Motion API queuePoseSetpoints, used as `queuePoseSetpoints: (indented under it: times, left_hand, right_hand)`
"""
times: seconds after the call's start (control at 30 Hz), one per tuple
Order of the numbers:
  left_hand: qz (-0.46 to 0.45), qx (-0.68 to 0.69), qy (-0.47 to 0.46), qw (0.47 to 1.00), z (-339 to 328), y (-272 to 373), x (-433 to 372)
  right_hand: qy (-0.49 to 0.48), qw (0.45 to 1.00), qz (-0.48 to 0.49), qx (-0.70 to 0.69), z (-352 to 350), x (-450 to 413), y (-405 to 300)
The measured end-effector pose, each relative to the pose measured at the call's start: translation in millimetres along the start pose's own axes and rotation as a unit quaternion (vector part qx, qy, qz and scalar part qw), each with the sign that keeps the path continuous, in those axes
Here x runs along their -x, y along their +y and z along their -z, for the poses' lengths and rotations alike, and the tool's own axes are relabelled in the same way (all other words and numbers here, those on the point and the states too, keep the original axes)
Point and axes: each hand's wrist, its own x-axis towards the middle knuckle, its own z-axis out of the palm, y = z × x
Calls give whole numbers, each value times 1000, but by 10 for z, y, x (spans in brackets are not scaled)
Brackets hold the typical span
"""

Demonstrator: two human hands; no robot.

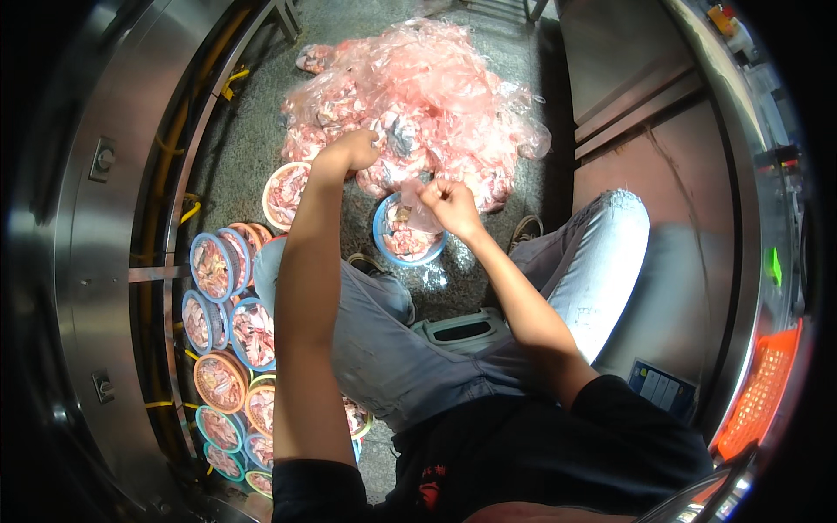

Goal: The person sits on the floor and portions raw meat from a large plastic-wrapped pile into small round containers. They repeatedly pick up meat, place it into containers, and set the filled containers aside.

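In front of me a round blue plastic basket on the floor holds pieces of raw pale-pink meat. My right hand pinches a clear plastic bag, which hangs over the basket's far right part. To the upper left, my left hand is at the near edge of a big heap of bagged raw meat. Its fingertips are partly hidden, so I cannot tell whether it grips anything. Crumpled clear plastic bags cover much of the heap. A cream-rimmed basket of meat stands beneath my left forearm.
Stacked blue, orange and green baskets of meat line the left side, beside a stainless steel unit. Steel cabinet panels stand on the right. A pale plastic stool shows between my legs. An orange basket sits at the far right.
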Motion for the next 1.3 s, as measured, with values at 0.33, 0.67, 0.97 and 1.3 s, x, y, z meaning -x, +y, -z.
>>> queuePoseSetpoints:
  times: [0.33,0.67,0.97,1.3]
  left_hand:
    - [30,-170,3,985,-931,142,-10]
    - [161,-99,122,974,-3002,212,395]
    - [246,-33,227,942,-3130,94,438]
    - [-97,-73,321,939,-3433,279,554]
  right_hand:
    - [143,985,-26,-94,753,46,-674]
    - [185,981,-51,-24,1047,166,-313]
    - [49,990,-62,117,1011,-77,-212]
    - [256,942,125,178,1044,-2065,-1308]
